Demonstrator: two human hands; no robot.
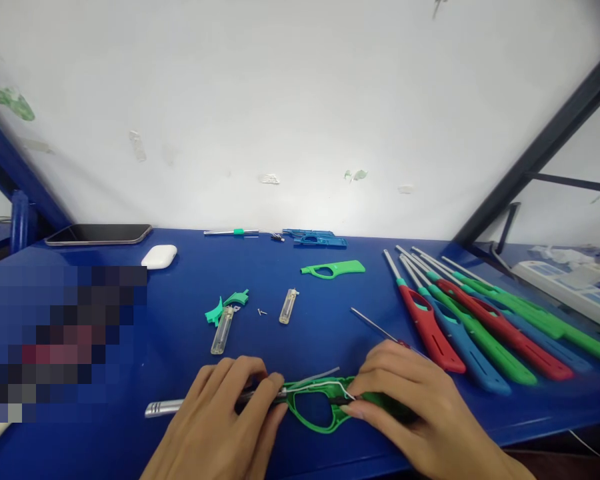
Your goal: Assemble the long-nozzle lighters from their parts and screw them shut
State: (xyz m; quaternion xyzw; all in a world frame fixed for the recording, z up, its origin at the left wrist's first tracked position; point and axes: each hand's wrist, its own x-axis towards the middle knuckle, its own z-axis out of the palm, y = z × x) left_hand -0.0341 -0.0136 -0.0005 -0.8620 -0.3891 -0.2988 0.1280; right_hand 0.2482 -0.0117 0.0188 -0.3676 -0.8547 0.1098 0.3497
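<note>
A green lighter handle shell (pixel 325 430) lies open side up at the table's front, its inside showing. My left hand (pixel 230 413) is closed around the silver lighter nozzle (pixel 163 408) at the shell's left end. At the right part of the shell, my right hand (pixel 410 400) pinches a small dark part with a white wire (pixel 325 384) running to it; the fingers partly cover this part. A thin clear tube (pixel 327 373) sticks up from the shell's back edge. Beyond my hands are two clear fuel tanks (pixel 223 330), teal plastic pieces (pixel 213 313) and small screws (pixel 262 311).
Several red, blue and green lighters (pixel 430 333) lie at right, beside a thin screwdriver (pixel 375 325). Further back are a green shell half (pixel 340 268), blue shells (pixel 320 240) and a metal rod (pixel 220 233). A phone (pixel 100 233) and white case (pixel 159 257) lie left.
</note>
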